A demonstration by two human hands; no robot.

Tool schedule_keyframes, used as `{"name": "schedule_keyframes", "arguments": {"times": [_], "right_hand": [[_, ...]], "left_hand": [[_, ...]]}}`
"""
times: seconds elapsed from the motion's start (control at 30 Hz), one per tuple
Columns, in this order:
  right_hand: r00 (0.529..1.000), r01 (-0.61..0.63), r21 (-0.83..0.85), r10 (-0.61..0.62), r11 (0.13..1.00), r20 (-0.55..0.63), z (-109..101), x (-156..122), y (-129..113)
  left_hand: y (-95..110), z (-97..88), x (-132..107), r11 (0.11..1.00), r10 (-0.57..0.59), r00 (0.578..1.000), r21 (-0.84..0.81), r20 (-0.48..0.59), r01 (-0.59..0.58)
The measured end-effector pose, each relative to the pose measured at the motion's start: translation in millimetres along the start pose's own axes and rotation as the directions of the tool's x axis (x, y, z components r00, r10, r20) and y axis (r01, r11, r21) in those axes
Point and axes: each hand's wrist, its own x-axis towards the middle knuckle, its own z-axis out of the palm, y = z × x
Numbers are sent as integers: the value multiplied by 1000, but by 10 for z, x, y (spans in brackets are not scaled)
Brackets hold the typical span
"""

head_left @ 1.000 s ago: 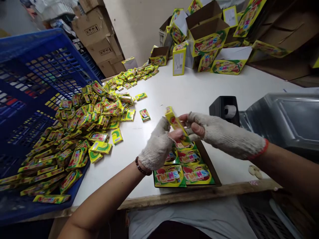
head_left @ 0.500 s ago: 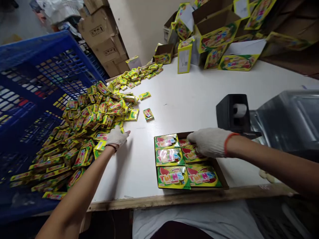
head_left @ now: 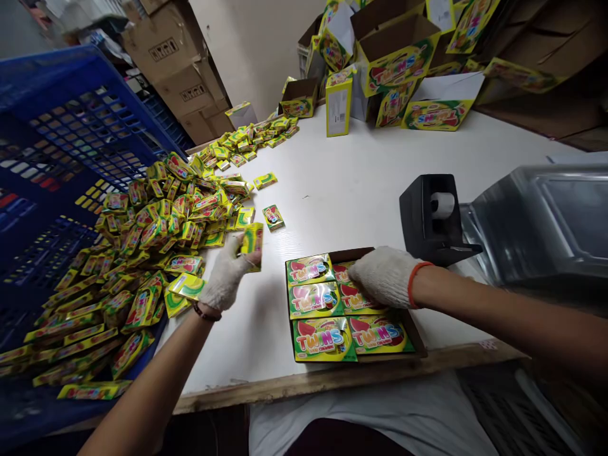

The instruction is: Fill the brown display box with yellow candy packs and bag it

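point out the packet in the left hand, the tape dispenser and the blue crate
packet [head_left: 252,240]: head view, yellow front face
tape dispenser [head_left: 422,221]: head view, black side wall
blue crate [head_left: 71,120]: head view, lattice wall

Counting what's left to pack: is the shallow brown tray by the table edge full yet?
Not full. The tray shows five packs and the right hand covers the sixth spot.

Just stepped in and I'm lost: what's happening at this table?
A person in white gloves is working with small yellow candy packets. The left hand holds one packet lifted beside the big pile that spills from a blue crate. The right hand rests on packets laid in rows inside a shallow brown tray at the table's near edge. A black tape dispenser stands just behind the tray.
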Motion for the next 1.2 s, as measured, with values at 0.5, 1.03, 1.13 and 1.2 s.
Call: {"name": "schedule_keyframes", "arguments": {"times": [0.5,1.03,1.13,1.2], "right_hand": [[896,323,688,24,649,-443,238,-219,102],[789,155,47,-95,987,-607,-139,-390,375],[919,16,55,7,998,-393,-181,-309,357],[956,-64,64,79,996,-284,-178,-225,295]], "left_hand": [[380,973,-433,970,133,975,-225,179,-91],[426,1057,-505,987,160,931,-42,329,-155],[328,1001,-541,875,318,907,284,275,-393],[247,956,-575,733,398,852,440,341,-519]]}}
